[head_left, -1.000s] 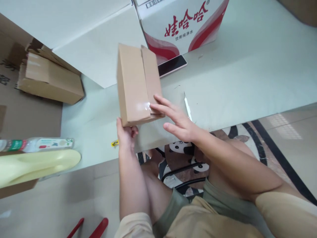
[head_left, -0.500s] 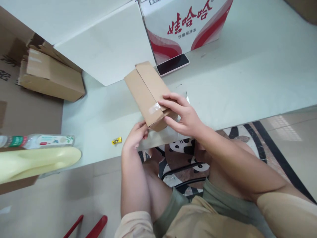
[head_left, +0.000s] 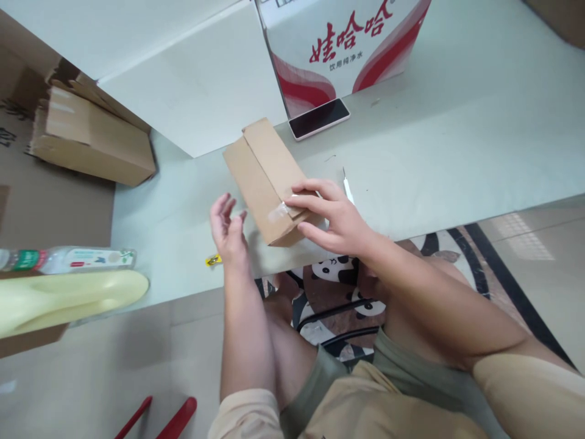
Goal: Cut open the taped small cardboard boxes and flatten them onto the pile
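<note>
A small brown cardboard box (head_left: 262, 171) lies flat on the pale green table (head_left: 434, 146), its flaps closed with a strip of clear tape at the near end. My right hand (head_left: 331, 216) rests on that near end, fingers curled over the taped edge and gripping it. My left hand (head_left: 227, 228) hovers just left of the box with its fingers apart, touching nothing.
A white and red printed carton (head_left: 342, 42) stands behind, a phone (head_left: 319, 118) lying at its foot. A thin white tool (head_left: 348, 188) lies right of the box. Another brown box (head_left: 91, 137) sits far left, a plastic bottle (head_left: 68, 259) and a yellow scrap (head_left: 212, 260) nearer.
The box went from standing on end to lying flat on the table. My left hand let go of its lower end and drew away to the left, opening.
</note>
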{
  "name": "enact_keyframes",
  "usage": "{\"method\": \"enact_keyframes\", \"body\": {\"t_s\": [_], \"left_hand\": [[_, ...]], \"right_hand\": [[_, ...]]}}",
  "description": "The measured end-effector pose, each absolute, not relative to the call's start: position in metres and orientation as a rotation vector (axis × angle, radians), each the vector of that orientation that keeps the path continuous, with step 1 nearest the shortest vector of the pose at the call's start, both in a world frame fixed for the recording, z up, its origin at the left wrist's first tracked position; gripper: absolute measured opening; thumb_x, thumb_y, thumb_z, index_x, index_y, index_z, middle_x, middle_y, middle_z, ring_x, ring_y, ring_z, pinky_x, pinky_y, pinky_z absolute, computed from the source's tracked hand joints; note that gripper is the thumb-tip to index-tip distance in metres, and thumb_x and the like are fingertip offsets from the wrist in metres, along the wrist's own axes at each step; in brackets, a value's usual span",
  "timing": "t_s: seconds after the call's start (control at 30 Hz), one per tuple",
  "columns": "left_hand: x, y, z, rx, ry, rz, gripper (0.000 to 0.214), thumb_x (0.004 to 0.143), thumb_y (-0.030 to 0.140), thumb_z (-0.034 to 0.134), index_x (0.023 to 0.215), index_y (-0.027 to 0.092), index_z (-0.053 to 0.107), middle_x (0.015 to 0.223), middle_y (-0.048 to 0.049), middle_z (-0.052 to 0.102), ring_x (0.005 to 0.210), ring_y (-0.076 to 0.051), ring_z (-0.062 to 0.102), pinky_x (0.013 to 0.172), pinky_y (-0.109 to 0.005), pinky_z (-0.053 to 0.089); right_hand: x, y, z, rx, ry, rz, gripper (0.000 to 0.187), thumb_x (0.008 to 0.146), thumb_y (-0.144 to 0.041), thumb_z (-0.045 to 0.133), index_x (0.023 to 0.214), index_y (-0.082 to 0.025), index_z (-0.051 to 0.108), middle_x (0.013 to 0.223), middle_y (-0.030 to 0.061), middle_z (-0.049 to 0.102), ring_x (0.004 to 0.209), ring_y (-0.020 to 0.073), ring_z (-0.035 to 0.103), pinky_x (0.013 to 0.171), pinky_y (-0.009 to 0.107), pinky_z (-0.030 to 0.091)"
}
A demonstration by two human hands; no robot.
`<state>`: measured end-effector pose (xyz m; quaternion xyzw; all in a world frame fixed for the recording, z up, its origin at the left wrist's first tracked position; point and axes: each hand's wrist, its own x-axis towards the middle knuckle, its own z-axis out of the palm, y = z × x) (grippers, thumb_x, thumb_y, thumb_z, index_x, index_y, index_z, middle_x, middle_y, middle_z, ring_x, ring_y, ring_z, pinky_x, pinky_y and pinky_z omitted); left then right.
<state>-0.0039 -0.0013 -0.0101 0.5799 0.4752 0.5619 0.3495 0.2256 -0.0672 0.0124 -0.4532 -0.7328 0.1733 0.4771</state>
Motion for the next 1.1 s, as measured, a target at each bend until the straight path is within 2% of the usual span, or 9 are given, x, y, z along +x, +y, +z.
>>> {"method": "enact_keyframes", "body": {"t_s": [0.13,0.23,0.3,0.37,0.57,0.63,0.77,0.93,1.1], "left_hand": [[-0.003,-0.002,0.003,1.928,1.064,1.461,0.053,0.083,0.069,0.060,0.113,0.029,0.074,0.136,-0.0064,0.063,0.146,-0.031,0.042,0.125,-0.051,0.029],[-0.001,-0.003,0.006,2.068,1.042,1.426,0.043,0.087,0.061,0.059,0.109,0.029,0.078,0.126,-0.0059,0.068,0.142,-0.031,0.045,0.130,-0.052,0.016],[-0.001,-0.003,0.003,2.054,1.037,1.478,0.042,0.089,0.058,0.057,0.111,0.030,0.078,0.126,-0.0053,0.068,0.138,-0.030,0.048,0.130,-0.053,0.017],[-0.002,-0.002,-0.001,2.053,1.031,1.502,0.041,0.090,0.058,0.056,0.112,0.030,0.078,0.126,-0.0046,0.067,0.137,-0.029,0.049,0.130,-0.053,0.018],[0.001,-0.002,-0.006,2.045,1.004,1.537,0.042,0.092,0.056,0.053,0.113,0.029,0.077,0.127,-0.0048,0.067,0.139,-0.029,0.048,0.129,-0.054,0.018],[0.003,-0.002,-0.006,2.011,1.018,1.541,0.044,0.092,0.059,0.053,0.112,0.029,0.077,0.126,-0.0049,0.067,0.139,-0.030,0.048,0.129,-0.054,0.019],[0.004,-0.004,-0.008,2.008,1.007,1.560,0.044,0.094,0.059,0.052,0.113,0.029,0.077,0.127,-0.0054,0.066,0.138,-0.029,0.049,0.128,-0.054,0.021],[0.011,-0.008,-0.012,2.137,1.049,1.561,0.043,0.101,0.051,0.041,0.120,0.030,0.073,0.130,-0.0039,0.065,0.140,-0.026,0.047,0.128,-0.051,0.024],[0.021,-0.016,-0.013,2.182,1.119,1.567,0.047,0.103,0.048,0.034,0.122,0.028,0.071,0.131,-0.0050,0.064,0.143,-0.026,0.045,0.127,-0.051,0.027]], "right_hand": [[0.226,-0.072,0.017,-0.937,-1.873,0.540,0.040,0.093,-0.037,0.053,0.131,-0.028,0.063,0.140,0.0092,0.060,0.131,0.0258,0.055,0.113,0.049,0.043],[0.230,-0.072,0.020,-1.030,-1.729,0.617,0.042,0.095,-0.042,0.050,0.133,-0.026,0.059,0.133,0.0099,0.063,0.116,0.0235,0.062,0.098,0.042,0.052],[0.237,-0.068,0.019,-1.318,-1.552,0.597,0.038,0.094,-0.039,0.050,0.125,-0.022,0.061,0.114,0.0094,0.068,0.091,0.0202,0.065,0.082,0.037,0.055],[0.248,-0.063,0.015,-1.651,-1.463,0.545,0.036,0.089,-0.033,0.053,0.122,-0.020,0.062,0.093,0.0068,0.067,0.075,0.0193,0.061,0.078,0.038,0.053],[0.279,-0.051,-0.007,-2.263,-1.659,0.490,0.060,0.080,-0.031,0.063,0.139,-0.020,0.058,0.099,0.0165,0.068,0.085,0.0315,0.063,0.081,0.051,0.053],[0.281,-0.051,-0.007,-2.310,-1.660,0.508,0.062,0.079,-0.026,0.061,0.141,-0.021,0.058,0.088,0.0138,0.067,0.083,0.0328,0.063,0.082,0.054,0.052],[0.275,-0.052,0.001,-1.993,-1.427,0.745,0.044,0.077,-0.022,0.055,0.120,-0.023,0.067,0.068,0.0032,0.060,0.070,0.0244,0.060,0.077,0.046,0.053],[0.262,-0.048,0.012,-1.093,-0.927,1.086,0.027,0.081,-0.036,0.053,0.107,-0.028,0.059,0.073,-0.0024,0.063,0.064,0.0149,0.059,0.062,0.031,0.052],[0.247,-0.058,0.027,-1.010,-0.790,0.917,0.025,0.080,-0.046,0.064,0.081,-0.027,0.048,0.045,-0.0092,0.040,0.039,0.0101,0.036,0.042,0.024,0.028]]}}
